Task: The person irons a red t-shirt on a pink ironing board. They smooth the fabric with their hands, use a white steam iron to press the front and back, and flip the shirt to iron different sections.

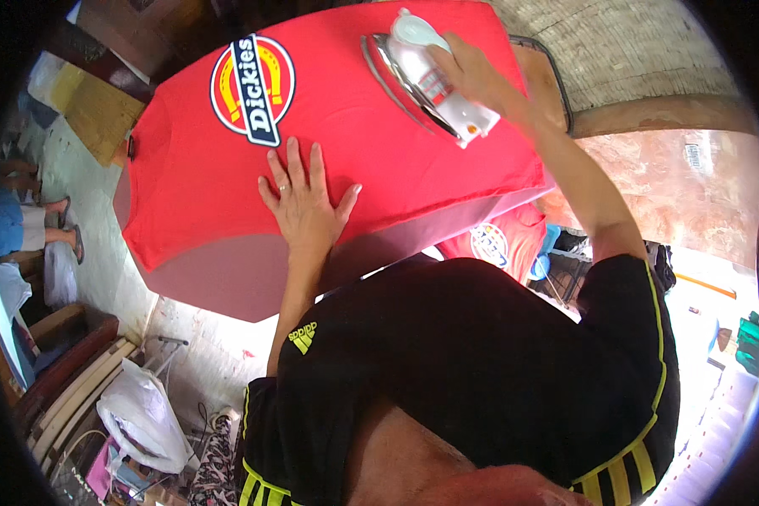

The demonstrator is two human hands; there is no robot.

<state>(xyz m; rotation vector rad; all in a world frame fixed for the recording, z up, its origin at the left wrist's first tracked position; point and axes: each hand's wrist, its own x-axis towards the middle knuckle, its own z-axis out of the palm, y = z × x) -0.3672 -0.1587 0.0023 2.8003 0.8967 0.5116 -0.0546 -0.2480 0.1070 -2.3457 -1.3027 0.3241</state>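
A red T-shirt (346, 143) with a round printed badge lies spread over a maroon ironing board (219, 278). My left hand (304, 198) rests flat on the cloth below the badge, fingers spread, a ring on one of them. At the far right of the shirt, my right hand (472, 72) is wrapped round the handle of a white and chrome clothes iron (430, 80). The iron's soleplate faces the shirt; whether it presses on the cloth all along cannot be made out. My right fingertips are partly hidden behind the handle.
Another red printed garment (502, 240) hangs beneath the board's near edge. A white plastic bag (143, 417) sits at the lower left beside stacked boards. Another person's legs (55, 223) show at the far left. A wall (649, 169) stands to the right.
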